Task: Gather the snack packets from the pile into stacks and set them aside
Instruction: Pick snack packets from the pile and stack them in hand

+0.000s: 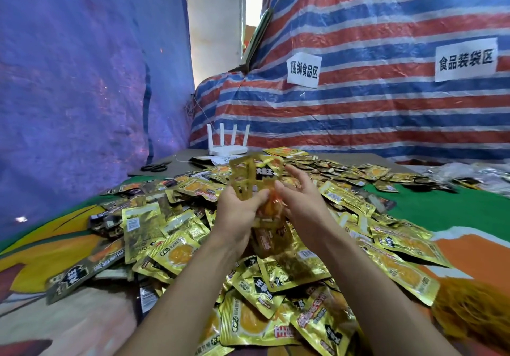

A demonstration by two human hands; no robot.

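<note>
Both hands are raised over the middle of the worktop (441, 209), which is spread with a green and orange cloth. The left hand (237, 209) grips the lower end of a stack of packets (255, 176) held upright, its fingers curled round it. The right hand (299, 201) lies against the stack's other side with fingers fairly straight, gripping nothing. Below them the pile (289, 273) of gold snack packets covers most of the cloth, from the near edge back toward the far edge, lying loose and overlapping. At the far left corner sit a white router (227, 148) and black scissors (154, 167). Behind hang a blue tarpaulin (82, 79) and a striped tarpaulin (358, 112) bearing two paper signs (303, 70).
</note>
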